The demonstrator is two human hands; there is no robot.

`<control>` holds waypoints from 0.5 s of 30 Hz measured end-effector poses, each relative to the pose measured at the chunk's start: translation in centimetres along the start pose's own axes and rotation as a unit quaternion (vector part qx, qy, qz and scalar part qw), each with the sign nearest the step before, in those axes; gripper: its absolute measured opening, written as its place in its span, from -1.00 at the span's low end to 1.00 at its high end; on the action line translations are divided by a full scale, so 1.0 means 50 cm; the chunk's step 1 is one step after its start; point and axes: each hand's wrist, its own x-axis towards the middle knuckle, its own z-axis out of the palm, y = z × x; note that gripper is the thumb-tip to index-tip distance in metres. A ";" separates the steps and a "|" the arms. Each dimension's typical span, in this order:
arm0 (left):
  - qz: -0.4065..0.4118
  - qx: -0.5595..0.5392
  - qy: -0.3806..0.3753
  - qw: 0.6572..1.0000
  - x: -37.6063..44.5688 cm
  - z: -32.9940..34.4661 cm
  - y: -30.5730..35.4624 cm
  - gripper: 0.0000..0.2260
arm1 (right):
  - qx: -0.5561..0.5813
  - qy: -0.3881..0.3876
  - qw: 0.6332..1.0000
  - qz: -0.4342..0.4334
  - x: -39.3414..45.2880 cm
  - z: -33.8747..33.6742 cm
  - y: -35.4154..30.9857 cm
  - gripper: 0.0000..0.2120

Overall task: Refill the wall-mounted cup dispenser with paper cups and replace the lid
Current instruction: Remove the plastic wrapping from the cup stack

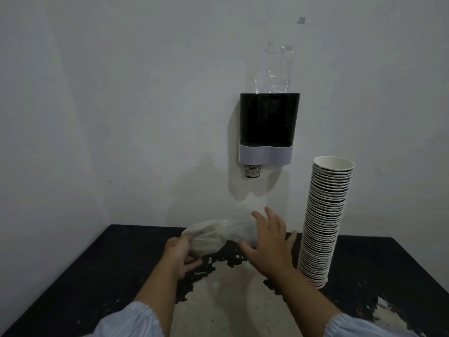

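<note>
A black dispenser [269,117] hangs on the pale wall [121,93]. It has a gray band [266,155] along its bottom edge. One small cup [252,171] pokes out under the band, at its left end. The top of the dispenser looks open, and some clear plastic [279,71] sticks up from it against the wall.

Below is a black table [73,276] pushed up to the wall. Its paint has worn off in a big pale patch near the front middle.

A tall stack of paper cups [323,224] stands on the table near the back edge, toward the right. The stack leans a little to the right as it goes up. Its top is about level with the gray band, off to the right of it and not touching it.

Both hands are at a white lid [218,232] near the middle of the table's back edge. It looks blurry. The left hand [181,254] has its fingers curled over the left end of the lid and holds it. The right hand [269,242] is spread wide, fingers straight and apart, with its palm at the right end of the lid. I cannot tell if that hand is touching it. The right hand is just left of the stack and apart from it.

Light sleeves [126,322] show at both wrists.
</note>
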 end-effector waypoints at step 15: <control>0.049 0.000 -0.181 0.982 -0.008 -0.023 0.042 -0.19 | 0.047 -0.078 0.995 -0.047 0.026 0.031 -0.058 -0.78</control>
